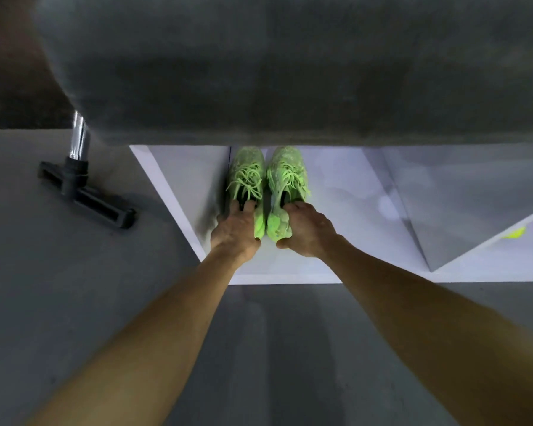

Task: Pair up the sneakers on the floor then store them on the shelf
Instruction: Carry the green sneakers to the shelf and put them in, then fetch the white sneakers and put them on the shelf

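Two lime-green sneakers stand side by side, toes pointing away from me, on the white bottom board of the shelf (345, 210). My left hand (236, 230) grips the heel of the left sneaker (248, 176), fingers hooked into its collar. My right hand (306, 230) holds the heel of the right sneaker (286, 179) the same way. The toes of both sneakers disappear under the grey upper board (290, 72) of the shelf. The pair sits near the left side panel of the compartment.
A white slanted divider (419, 210) closes the compartment on the right; a lime-green object (513, 233) shows beyond it. A black base with a chrome pole (80, 192) stands on the grey floor at left. Grey floor (274, 348) lies between my arms.
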Demonstrator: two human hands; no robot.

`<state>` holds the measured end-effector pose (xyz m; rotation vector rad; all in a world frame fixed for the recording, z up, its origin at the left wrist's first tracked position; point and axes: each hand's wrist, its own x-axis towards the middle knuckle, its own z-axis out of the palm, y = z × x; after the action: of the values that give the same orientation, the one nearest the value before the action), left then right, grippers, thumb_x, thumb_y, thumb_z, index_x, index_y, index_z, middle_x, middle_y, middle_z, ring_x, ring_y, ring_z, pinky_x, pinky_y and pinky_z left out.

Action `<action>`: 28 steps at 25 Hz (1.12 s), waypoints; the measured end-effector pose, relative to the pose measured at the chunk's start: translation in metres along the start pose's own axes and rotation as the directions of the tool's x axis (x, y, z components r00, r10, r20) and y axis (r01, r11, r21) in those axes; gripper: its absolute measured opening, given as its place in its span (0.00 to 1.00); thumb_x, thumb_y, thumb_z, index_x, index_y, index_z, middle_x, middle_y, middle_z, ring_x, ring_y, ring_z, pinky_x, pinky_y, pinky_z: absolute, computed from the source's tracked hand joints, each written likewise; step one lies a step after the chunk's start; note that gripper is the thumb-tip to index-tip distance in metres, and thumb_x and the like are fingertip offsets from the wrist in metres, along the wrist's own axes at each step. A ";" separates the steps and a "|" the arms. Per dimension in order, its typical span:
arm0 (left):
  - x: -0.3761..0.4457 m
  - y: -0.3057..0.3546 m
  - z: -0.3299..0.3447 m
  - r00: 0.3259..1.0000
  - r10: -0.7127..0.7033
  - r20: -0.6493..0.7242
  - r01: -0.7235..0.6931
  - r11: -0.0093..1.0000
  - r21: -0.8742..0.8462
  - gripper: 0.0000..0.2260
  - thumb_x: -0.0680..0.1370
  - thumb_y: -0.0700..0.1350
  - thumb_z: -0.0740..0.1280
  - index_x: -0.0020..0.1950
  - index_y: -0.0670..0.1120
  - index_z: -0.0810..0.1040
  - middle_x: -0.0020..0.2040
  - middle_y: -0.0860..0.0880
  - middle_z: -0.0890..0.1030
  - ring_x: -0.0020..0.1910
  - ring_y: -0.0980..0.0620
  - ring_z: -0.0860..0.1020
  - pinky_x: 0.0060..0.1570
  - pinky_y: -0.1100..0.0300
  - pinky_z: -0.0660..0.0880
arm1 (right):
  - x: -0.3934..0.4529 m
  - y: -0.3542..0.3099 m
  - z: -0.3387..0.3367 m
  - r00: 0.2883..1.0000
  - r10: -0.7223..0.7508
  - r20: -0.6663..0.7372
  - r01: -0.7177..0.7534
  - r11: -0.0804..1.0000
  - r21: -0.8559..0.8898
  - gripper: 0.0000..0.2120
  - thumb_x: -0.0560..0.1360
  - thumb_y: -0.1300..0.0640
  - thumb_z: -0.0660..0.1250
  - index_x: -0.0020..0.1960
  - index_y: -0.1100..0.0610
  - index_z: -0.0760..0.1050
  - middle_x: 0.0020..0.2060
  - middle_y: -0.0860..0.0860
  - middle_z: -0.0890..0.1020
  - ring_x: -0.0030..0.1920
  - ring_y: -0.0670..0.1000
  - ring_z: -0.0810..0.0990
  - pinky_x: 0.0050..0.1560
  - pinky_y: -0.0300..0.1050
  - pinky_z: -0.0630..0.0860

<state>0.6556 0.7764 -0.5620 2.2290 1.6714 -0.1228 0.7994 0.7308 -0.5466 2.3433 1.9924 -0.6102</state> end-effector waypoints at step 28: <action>-0.532 0.044 -0.382 0.736 -0.205 0.646 0.433 0.875 -0.216 0.29 0.71 0.56 0.74 0.67 0.45 0.72 0.67 0.47 0.75 0.63 0.46 0.75 0.62 0.56 0.71 | -0.488 -0.164 -0.355 0.740 -0.071 0.669 0.001 0.995 0.104 0.27 0.74 0.49 0.70 0.69 0.59 0.70 0.67 0.56 0.73 0.67 0.58 0.72 0.64 0.48 0.70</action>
<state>0.4844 0.4052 -0.0485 1.3925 1.5317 -0.5261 0.6882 0.3886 -0.0345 1.7236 1.6725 -1.3516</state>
